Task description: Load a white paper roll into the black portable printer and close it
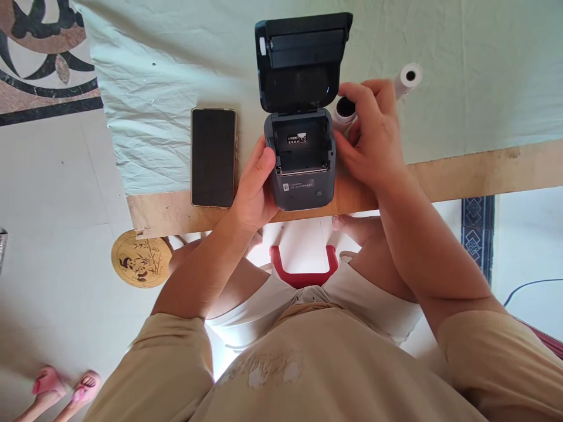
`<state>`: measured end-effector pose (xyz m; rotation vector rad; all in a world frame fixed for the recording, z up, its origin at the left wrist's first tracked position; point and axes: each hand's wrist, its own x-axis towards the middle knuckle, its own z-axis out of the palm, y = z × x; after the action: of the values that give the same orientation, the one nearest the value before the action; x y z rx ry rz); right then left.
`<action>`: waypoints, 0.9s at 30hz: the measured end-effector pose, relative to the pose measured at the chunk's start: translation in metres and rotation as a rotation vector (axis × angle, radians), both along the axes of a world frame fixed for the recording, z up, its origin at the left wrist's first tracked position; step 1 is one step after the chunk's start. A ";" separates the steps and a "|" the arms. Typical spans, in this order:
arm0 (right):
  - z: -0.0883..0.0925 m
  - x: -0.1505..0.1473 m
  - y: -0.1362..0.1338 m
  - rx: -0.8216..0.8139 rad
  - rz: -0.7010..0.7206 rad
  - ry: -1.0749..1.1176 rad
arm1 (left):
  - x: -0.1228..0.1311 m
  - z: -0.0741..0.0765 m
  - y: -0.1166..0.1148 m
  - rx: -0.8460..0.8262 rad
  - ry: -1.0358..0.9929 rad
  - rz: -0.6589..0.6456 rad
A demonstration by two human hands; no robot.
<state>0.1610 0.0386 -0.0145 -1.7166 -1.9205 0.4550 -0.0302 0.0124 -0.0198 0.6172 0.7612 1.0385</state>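
Pale green cloth (475,76) covers most of the wooden table (470,170). Printer (303,196) sits at the front edge, lid (299,82) raised; phone (213,157) lies left. My left hand (255,193) grips the printer's left side. My right hand (376,132), fingers half curled, holds a white roll (342,121) just beside the printer; a second roll (405,87) sits beyond that hand.

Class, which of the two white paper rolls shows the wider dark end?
The roll between the open printer and the right hand. Its dark end is wide; the other roll, beyond that hand, shows a small hole.
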 end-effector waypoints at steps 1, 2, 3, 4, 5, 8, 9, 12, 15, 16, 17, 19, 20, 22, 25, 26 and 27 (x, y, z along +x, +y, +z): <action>0.000 0.001 0.001 -0.003 -0.007 0.000 | 0.000 0.000 0.000 0.000 -0.005 0.003; 0.000 0.001 0.003 -0.008 -0.014 -0.002 | 0.000 0.001 0.000 -0.003 -0.010 0.003; 0.000 0.002 0.003 -0.011 -0.020 -0.004 | 0.000 0.001 0.000 -0.004 -0.017 0.001; 0.000 0.002 0.004 -0.013 -0.021 -0.005 | 0.000 0.001 0.000 -0.003 -0.026 -0.001; 0.000 0.002 0.004 -0.010 -0.022 0.001 | 0.000 0.000 0.000 0.000 -0.036 -0.003; 0.001 0.000 0.004 -0.007 -0.046 0.130 | -0.001 -0.002 -0.001 -0.009 -0.044 0.001; 0.001 -0.001 0.003 -0.014 -0.060 0.215 | -0.002 -0.003 -0.001 -0.020 -0.041 0.004; 0.005 -0.003 0.002 -0.044 -0.071 0.418 | -0.004 -0.005 -0.001 -0.048 -0.045 0.005; 0.013 -0.002 0.001 -0.057 -0.076 0.472 | -0.004 -0.006 -0.001 -0.053 -0.046 0.020; 0.017 -0.001 0.000 -0.067 -0.086 0.494 | -0.004 -0.006 -0.001 -0.054 -0.040 0.025; 0.021 0.000 0.000 -0.083 -0.097 0.525 | -0.004 -0.006 -0.001 -0.057 -0.031 0.030; 0.031 0.001 0.001 -0.140 -0.104 0.607 | -0.004 -0.006 -0.001 -0.058 -0.016 0.032; 0.036 0.001 0.001 -0.176 -0.102 0.663 | -0.004 -0.006 -0.001 -0.054 -0.016 0.031; 0.044 0.000 0.000 -0.244 -0.106 0.799 | -0.003 -0.005 -0.001 -0.043 -0.029 0.008; 0.047 -0.005 -0.005 -0.209 -0.125 0.821 | -0.002 -0.003 0.000 -0.005 -0.037 -0.026; 0.047 -0.007 -0.008 -0.146 -0.107 0.744 | -0.001 -0.002 0.001 0.011 -0.033 -0.033; 0.045 -0.008 -0.011 -0.105 -0.070 0.606 | 0.000 -0.001 0.001 0.025 -0.028 -0.033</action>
<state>0.1527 0.0276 0.0308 -1.4740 -1.4144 0.9393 -0.0301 0.0132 -0.0210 0.6332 0.7119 1.0256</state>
